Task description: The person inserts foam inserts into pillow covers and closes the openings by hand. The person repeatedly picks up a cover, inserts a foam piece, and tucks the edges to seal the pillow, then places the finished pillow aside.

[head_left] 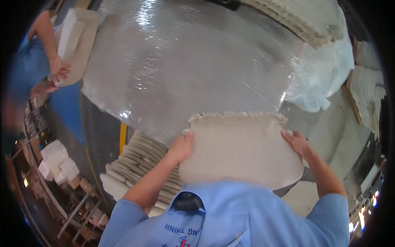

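A beige woven cushion cover (242,150) with rounded near corners and a frayed far edge is stretched flat in front of my body. My left hand (181,147) is closed on its left side near the far corner. On the opposite side, my right hand (297,144) grips the edge with the thumb and fingers. White material shows at both gripped corners. Past the frayed edge lies a broad surface (185,70) wrapped in shiny clear plastic film. Whether anything fills the cover cannot be seen.
A stack of beige padded pieces (142,158) stands by my left arm. At far left, another person's hand (59,69) works on a beige cushion (84,45). A plastic bag (319,74) and fabric pile (304,16) sit far right. White bundles (59,160) lie lower left.
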